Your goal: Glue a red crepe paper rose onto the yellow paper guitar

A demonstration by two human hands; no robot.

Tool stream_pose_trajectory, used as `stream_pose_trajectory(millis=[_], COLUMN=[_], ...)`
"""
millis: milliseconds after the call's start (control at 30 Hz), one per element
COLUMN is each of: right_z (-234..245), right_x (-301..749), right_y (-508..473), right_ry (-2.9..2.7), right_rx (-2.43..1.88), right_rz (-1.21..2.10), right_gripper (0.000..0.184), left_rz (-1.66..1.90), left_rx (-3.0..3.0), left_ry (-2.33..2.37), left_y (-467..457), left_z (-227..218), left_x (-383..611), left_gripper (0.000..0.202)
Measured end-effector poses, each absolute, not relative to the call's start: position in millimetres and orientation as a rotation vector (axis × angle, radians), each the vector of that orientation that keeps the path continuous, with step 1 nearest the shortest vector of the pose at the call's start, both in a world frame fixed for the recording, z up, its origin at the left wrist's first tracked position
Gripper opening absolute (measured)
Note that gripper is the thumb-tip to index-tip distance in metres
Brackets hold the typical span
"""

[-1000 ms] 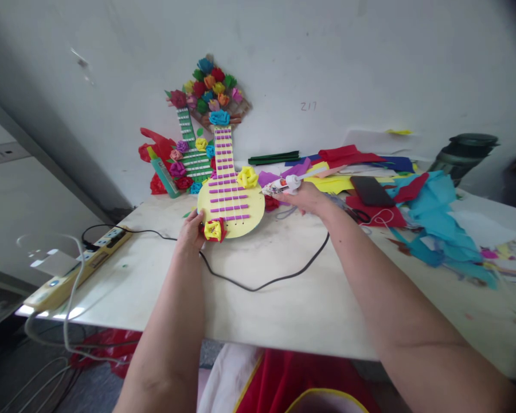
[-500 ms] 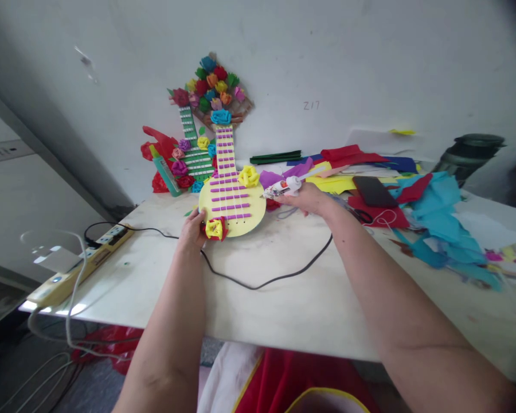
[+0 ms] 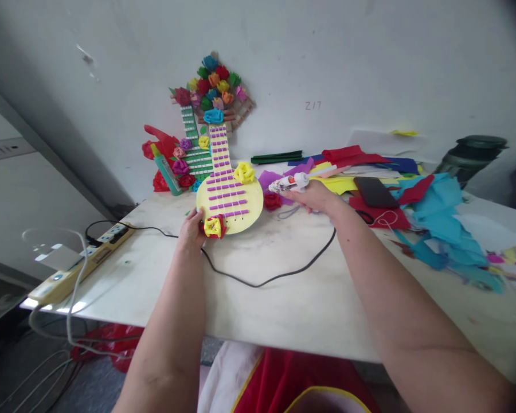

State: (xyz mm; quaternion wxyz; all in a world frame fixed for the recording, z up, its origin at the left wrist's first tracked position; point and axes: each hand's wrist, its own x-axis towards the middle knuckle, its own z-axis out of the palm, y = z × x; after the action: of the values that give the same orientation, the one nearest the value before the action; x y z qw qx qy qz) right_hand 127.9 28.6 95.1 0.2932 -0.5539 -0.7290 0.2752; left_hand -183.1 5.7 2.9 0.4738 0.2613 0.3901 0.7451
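A yellow paper guitar (image 3: 230, 198) with purple strips and paper flowers stands tilted on the white table (image 3: 284, 287). My left hand (image 3: 192, 227) is closed on its lower left edge, beside a yellow and red paper flower (image 3: 214, 226). My right hand (image 3: 316, 196) is wrapped round a white glue gun (image 3: 289, 183), whose nozzle points left toward the guitar's right rim. A black cord (image 3: 266, 280) runs from the gun across the table.
Other flower-covered paper crafts (image 3: 200, 115) lean against the wall behind. Coloured paper scraps (image 3: 430, 215), a dark phone (image 3: 372, 191) and scissors lie at the right. A power strip (image 3: 81, 261) sits on the table's left edge. A dark pot (image 3: 473, 152) stands far right.
The guitar has tipped slightly left and its neck now leans more. My right hand with the glue gun has shifted a little right and away from it.
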Motion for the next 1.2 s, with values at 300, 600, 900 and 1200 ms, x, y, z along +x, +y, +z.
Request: stream_pose_trajectory(millis=[300, 600, 900, 1200], right_z=[70.6, 31.3, 20.4, 22.0], right_x=[124.3, 78.2, 16.6, -89.2], right_y=[44.5, 50.0, 55.2, 55.4], right_ry=[-1.972, -2.43, -2.67, -2.631], right_rx=[-1.383, -1.192, -1.061, -1.018], right_rz=[0.535, 0.325, 0.047, 0.118], right_gripper=[0.037, 0.049, 0.05, 0.041], left_rz=[2.143, 2.342, 2.388, 2.476], left_rx=[0.549, 0.58, 0.535, 0.489], left_ry=[0.904, 0.834, 0.817, 0.871], left_y=[7.3, 7.0, -0.9, 0.4], left_z=[5.3, 8.6, 27.0, 55.8], left_x=[-195.8, -205.8, -209.1, -218.9], left_gripper=[0.022, 0.014, 0.013, 0.014])
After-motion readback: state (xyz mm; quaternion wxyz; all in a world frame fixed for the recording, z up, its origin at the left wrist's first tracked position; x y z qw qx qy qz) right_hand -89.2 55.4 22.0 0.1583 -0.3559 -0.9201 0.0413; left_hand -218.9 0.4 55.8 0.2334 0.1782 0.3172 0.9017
